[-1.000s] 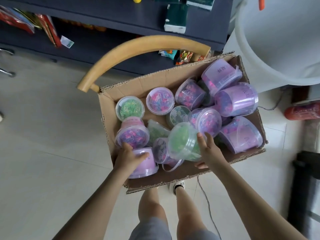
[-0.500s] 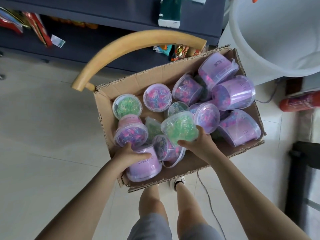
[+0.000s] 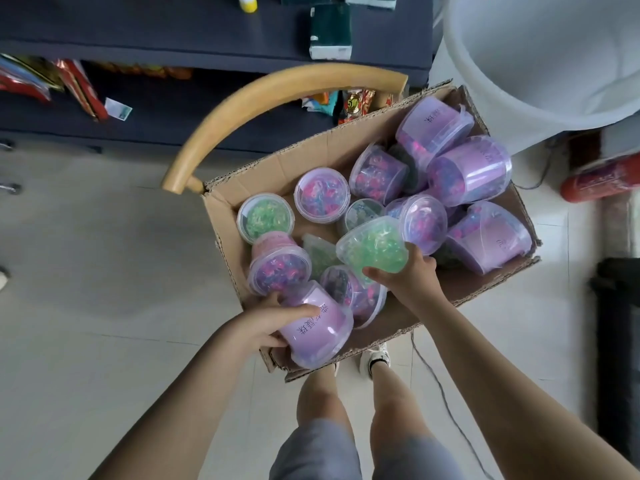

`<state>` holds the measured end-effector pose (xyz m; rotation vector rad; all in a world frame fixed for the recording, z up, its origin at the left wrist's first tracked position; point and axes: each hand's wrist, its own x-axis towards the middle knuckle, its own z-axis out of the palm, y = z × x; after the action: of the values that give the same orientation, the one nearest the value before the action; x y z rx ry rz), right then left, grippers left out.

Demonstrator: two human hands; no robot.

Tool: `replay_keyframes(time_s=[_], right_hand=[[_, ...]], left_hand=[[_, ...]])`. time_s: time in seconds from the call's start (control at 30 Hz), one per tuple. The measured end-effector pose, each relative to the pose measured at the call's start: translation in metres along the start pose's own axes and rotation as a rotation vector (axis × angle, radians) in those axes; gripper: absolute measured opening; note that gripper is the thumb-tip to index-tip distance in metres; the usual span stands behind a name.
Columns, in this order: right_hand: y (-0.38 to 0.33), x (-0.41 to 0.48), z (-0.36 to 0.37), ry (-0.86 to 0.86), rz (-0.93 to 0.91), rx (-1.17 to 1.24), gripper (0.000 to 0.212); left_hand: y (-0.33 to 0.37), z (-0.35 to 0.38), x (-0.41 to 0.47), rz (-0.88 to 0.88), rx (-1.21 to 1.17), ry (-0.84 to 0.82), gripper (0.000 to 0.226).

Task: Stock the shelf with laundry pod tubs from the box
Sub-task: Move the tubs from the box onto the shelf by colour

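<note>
The left hand (image 3: 256,327) now wraps its fingers round the purple tub (image 3: 315,327), tipped up at the near left corner of the box (image 3: 277,168), and the right hand (image 3: 405,282) grasps the green tub (image 3: 374,251), newly raised above the pile, so both seem ready for the far shelf (image 3: 173,32).

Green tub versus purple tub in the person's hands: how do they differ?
The green tub shows green pods through clear plastic; the purple tub shows a purple label with dark writing. The right hand holds the green tub over the other tubs; the left hand holds the purple tub, tilted, at the near corner of the box. Both are round plastic tubs.
</note>
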<state>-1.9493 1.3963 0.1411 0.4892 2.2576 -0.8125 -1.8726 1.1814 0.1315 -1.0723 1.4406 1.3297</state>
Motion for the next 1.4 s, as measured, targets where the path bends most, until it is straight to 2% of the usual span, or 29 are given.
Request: replay_keyframes(time_s=[0.1, 0.17, 0.23, 0.3, 0.4, 0.5, 0.6, 0.67, 0.7, 0.8, 0.83, 0.93, 0.97, 1.07, 1.17, 1.27, 1.37, 1.4], right_hand=[[0.009, -0.004, 0.004, 0.076, -0.062, 0.079, 0.089], [0.014, -0.011, 0.007, 0.09, -0.04, 0.199, 0.08], [0.021, -0.018, 0.009, 0.062, 0.009, 0.322, 0.069], [0.027, -0.028, 0.007, 0.049, 0.0, 0.423, 0.049], [0.027, -0.049, -0.002, 0.052, -0.051, 0.545, 0.02], [0.022, -0.07, -0.013, 0.049, -0.112, 0.642, 0.01], [0.014, -0.092, -0.022, 0.045, -0.182, 0.717, 0.015], [0.011, -0.106, -0.026, 0.039, -0.227, 0.775, 0.022], [0.009, -0.114, -0.027, 0.029, -0.244, 0.807, 0.031], [0.0, -0.148, -0.032, 0.022, -0.321, 0.843, 0.092], [-0.002, -0.16, -0.034, 0.015, -0.363, 0.86, 0.099], [-0.019, -0.206, -0.041, 0.026, -0.465, 0.902, 0.089], [-0.025, -0.225, -0.044, 0.039, -0.509, 0.91, 0.082], [-0.048, -0.274, -0.052, 0.064, -0.619, 0.932, 0.075], [-0.08, -0.316, -0.063, 0.048, -0.716, 0.932, 0.048], [-0.12, -0.346, -0.073, 0.05, -0.797, 0.898, 0.06], [-0.161, -0.368, -0.078, 0.043, -0.865, 0.888, 0.051], [-0.176, -0.373, -0.078, 0.041, -0.88, 0.893, 0.057]], left_hand=[[0.002, -0.005, -0.008, -0.017, -0.134, -0.03, 0.075], [0.005, -0.007, -0.016, -0.003, -0.189, -0.052, 0.063], [0.009, -0.008, -0.025, 0.018, -0.235, -0.085, 0.052], [0.011, -0.008, -0.034, 0.047, -0.303, -0.098, 0.048], [0.013, -0.01, -0.048, 0.163, -0.379, -0.07, 0.047], [0.015, -0.012, -0.065, 0.324, -0.43, -0.034, 0.048], [0.016, -0.012, -0.088, 0.453, -0.52, -0.013, 0.04], [0.014, -0.011, -0.107, 0.521, -0.556, -0.038, 0.045], [0.013, -0.01, -0.118, 0.547, -0.561, -0.064, 0.047], [0.002, -0.007, -0.161, 0.603, -0.596, -0.084, 0.033], [-0.003, -0.008, -0.176, 0.617, -0.605, -0.085, 0.034], [-0.017, -0.017, -0.226, 0.695, -0.568, -0.06, 0.069], [-0.021, -0.02, -0.246, 0.729, -0.582, -0.023, 0.071], [-0.025, -0.035, -0.301, 0.838, -0.687, 0.083, 0.049], [-0.026, -0.054, -0.356, 0.944, -0.761, 0.055, 0.047], [-0.023, -0.077, -0.402, 1.024, -0.837, 0.032, 0.052], [-0.012, -0.107, -0.437, 1.063, -0.909, 0.004, 0.053], [-0.008, -0.119, -0.446, 1.067, -0.914, -0.006, 0.054]])
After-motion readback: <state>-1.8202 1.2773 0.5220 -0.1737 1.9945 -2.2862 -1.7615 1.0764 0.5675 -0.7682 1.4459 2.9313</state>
